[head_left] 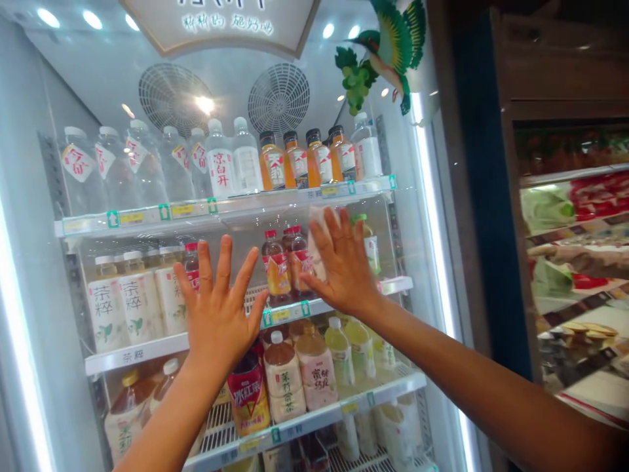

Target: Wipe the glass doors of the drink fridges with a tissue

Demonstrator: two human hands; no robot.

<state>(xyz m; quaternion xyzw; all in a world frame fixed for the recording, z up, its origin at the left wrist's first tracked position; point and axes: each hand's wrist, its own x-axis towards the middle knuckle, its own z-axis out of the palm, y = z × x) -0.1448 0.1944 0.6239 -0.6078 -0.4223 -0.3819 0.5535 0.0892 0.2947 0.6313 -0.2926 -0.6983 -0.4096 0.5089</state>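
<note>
My left hand (221, 314) is spread flat, fingers apart and holding nothing, against the clear glass door (230, 236) of a lit drinks cooler. My right hand (346, 262) lies flat over a thin white cloth (317, 252), pressing it to the same glass. Most of the cloth is hidden behind the palm and fingers; its left edge and top show. Behind the glass, red-capped iced tea bottles (276, 265) stand on the shelf between my hands.
Water bottles (221, 160) and dark-capped orange drinks (272, 164) line the top shelf. White-labelled tea bottles (135, 298) stand at left. A bird decoration (393, 42) sits at the upper right. An open shelf unit with bagged goods (597, 196) is at far right.
</note>
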